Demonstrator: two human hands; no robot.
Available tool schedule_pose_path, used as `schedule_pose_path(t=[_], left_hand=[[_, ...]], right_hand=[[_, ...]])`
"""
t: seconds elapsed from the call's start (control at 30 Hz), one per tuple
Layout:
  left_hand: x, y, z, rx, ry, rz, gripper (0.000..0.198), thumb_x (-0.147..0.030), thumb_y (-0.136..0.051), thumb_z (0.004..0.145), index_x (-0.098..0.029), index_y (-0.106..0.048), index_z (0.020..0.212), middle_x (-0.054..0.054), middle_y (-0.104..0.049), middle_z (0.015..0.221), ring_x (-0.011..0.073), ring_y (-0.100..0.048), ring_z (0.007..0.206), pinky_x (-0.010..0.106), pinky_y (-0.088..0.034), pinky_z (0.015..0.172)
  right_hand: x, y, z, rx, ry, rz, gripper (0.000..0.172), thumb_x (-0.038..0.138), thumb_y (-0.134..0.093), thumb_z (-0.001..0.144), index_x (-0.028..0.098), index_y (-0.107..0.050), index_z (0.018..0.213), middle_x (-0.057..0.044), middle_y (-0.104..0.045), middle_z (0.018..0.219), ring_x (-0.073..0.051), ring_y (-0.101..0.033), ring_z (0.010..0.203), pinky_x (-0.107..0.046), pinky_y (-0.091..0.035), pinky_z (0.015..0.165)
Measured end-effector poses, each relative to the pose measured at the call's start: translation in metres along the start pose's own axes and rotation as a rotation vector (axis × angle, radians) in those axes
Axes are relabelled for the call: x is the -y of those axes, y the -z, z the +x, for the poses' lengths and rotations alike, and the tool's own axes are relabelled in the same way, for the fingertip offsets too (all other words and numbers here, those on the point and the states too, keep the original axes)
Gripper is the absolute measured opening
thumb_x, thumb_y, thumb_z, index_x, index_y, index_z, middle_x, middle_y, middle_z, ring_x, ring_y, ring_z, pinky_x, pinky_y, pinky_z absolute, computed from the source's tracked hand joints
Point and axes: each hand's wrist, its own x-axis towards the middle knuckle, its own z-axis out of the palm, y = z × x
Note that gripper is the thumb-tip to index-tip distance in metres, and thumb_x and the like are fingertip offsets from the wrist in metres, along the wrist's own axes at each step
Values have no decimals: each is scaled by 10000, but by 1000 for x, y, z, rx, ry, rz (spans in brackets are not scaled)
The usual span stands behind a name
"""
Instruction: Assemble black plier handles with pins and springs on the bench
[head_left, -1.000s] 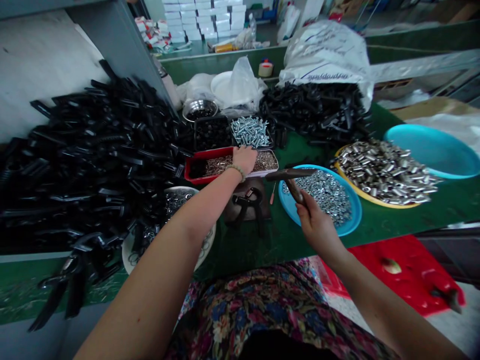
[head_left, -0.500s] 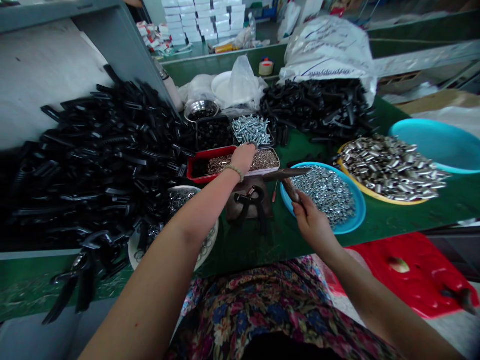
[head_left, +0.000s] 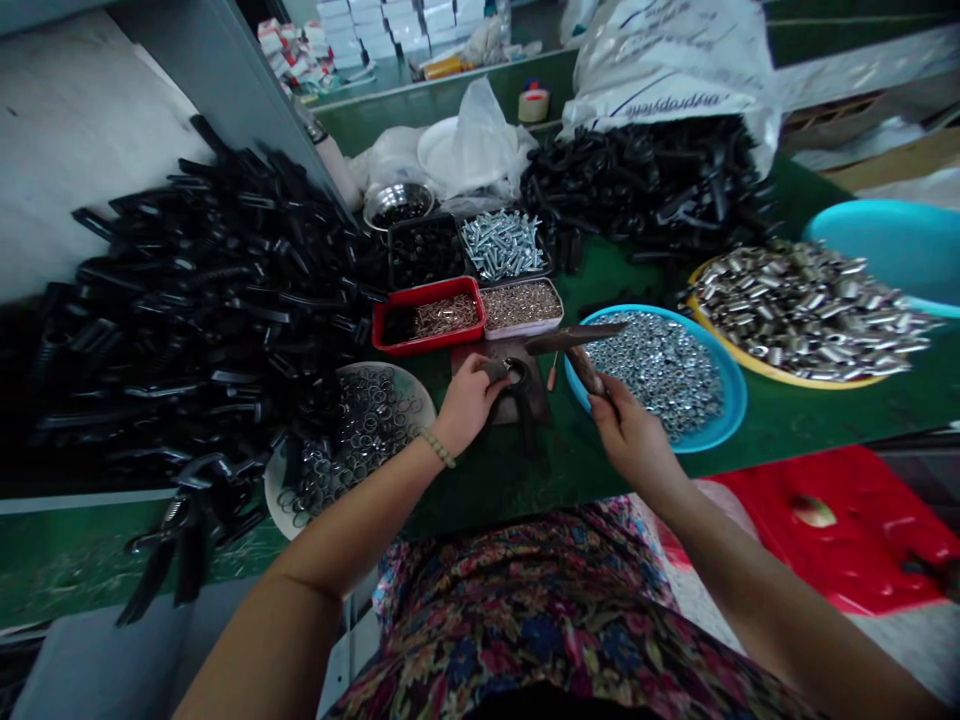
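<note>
My right hand (head_left: 634, 430) is wrapped round the wooden handle of a hammer (head_left: 576, 338). The long dark hammer head lies level between the metal plate and the blue basin. On the dark metal plate (head_left: 491, 350) rests a black plastic spring clamp (head_left: 531, 400), jaws away from me. My left hand (head_left: 466, 400), with a beaded bracelet, closes its fingertips on the clamp's left side by the jaws and covers part of it. Something grey covers one fingertip. Whether a small pin is also between the fingers is hidden. A small screwdriver (head_left: 553, 372) lies right of the plate.
Small pins fill a red tray (head_left: 390, 345) and a white tray (head_left: 525, 328); bolts (head_left: 502, 245) sit behind. Nuts fill a blue basin (head_left: 731, 425), metal sleeves (head_left: 810, 310) a yellow one. Rings (head_left: 367, 420) lie in a white dish. Black clamp parts (head_left: 225, 320) heap at left.
My left hand has come back from the pin trays to the clamp on the plate and closed on it. The hammer in my right hand stays nearly where it was. The view has shifted slightly.
</note>
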Motion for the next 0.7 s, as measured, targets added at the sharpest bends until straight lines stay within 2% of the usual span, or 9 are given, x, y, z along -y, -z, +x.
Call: schedule_pose_path(t=[0.27, 0.47, 0.7], left_hand=[[-1, -6, 0, 94, -163, 426, 285, -346, -467, 942, -139, -653, 882, 92, -595, 1015, 198, -570, 948, 314, -487, 845], [2, -3, -5, 129, -295, 510, 261, -264, -409, 962, -143, -640, 969, 95, -590, 1031, 202, -554, 939, 316, -474, 836], [0, -2, -8, 201, -332, 568, 231, -208, -437, 937, -134, -653, 900, 118, -590, 1065, 225, -546, 979, 317, -476, 809]], right_hand=[[-2, 3, -4, -9, -11, -1, 424, 407, -398, 943, 172, -560, 1257, -133, -717, 1014, -273, -697, 842, -359, -544, 687], [-3, 1, -4, -19, -12, -4, 432, 418, -394, 940, 174, -562, 1254, -130, -719, 1004, -276, -695, 831, -373, -543, 694], [2, 1, -4, 22, -25, -12, 417, 393, -400, 936, 164, -562, 1245, -128, -720, 969, -278, -698, 818, -361, -534, 673]])
